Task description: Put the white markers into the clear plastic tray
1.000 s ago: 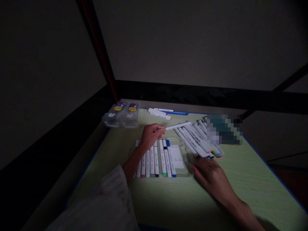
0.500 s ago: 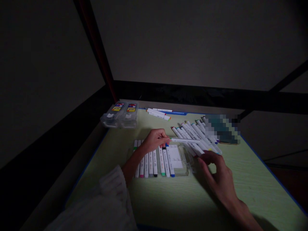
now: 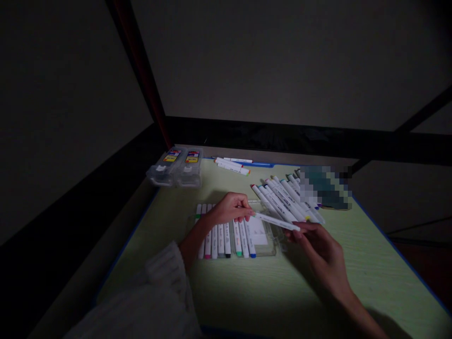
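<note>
Between my two hands a white marker (image 3: 277, 221) is held slantwise above the table. My left hand (image 3: 231, 207) pinches its left end, and my right hand (image 3: 319, 245) has thumb and fingers closed on its right end. Beneath them lies an open clear plastic case (image 3: 271, 252) with several white markers (image 3: 221, 240) side by side in its left and middle part. Their end caps show green, pink, black and blue. A white paper (image 3: 259, 233) shows in the case's right part. My left hand and forearm hide the upper part of some markers.
Several loose markers (image 3: 278, 197) lie in a slanted group to the right, beside a blurred-out dark green item (image 3: 325, 187). Two closed clear cases (image 3: 189, 169) stand at the far left. More markers (image 3: 233, 167) and a blue strip (image 3: 259, 165) lie at the table's (image 3: 370, 263) back edge.
My right hand has closed on the marker's right end, which it was apart from before. That end has tipped down toward me; my left hand keeps hold of the other end.
</note>
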The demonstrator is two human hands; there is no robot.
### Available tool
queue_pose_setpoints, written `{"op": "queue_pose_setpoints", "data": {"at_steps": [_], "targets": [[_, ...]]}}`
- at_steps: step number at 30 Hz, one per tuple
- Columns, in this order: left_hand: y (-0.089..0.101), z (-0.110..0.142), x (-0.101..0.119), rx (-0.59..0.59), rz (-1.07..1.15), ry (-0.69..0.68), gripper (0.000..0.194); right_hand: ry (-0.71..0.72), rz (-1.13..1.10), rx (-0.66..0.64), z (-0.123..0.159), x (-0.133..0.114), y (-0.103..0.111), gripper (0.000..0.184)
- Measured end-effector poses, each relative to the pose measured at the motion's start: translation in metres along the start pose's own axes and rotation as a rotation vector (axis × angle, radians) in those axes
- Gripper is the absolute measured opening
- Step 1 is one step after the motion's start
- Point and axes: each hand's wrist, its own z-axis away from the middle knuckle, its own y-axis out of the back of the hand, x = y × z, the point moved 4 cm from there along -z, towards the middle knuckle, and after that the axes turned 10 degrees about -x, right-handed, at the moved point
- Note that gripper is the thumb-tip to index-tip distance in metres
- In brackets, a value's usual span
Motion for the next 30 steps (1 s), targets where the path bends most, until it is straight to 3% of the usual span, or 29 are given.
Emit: {"op": "queue_pose_setpoints", "data": {"at_steps": [14,20,30], "targets": [[0.004,0.000,0.000,0.030,0.008,0.006,0.019,-0.051,-0.083,-0.081,-0.006,-0.013,-0.004,0.024],[0.010,-0.002,-0.001,0.163,-0.006,0.037,0.015,-0.086,-0.086,-0.167,-0.003,-0.008,-0.009,0.022],[0.013,-0.005,-0.006,0.245,0.114,0.018,0.034,-0.043,0.060,-0.307,0.003,-0.006,-0.022,0.021]]}}
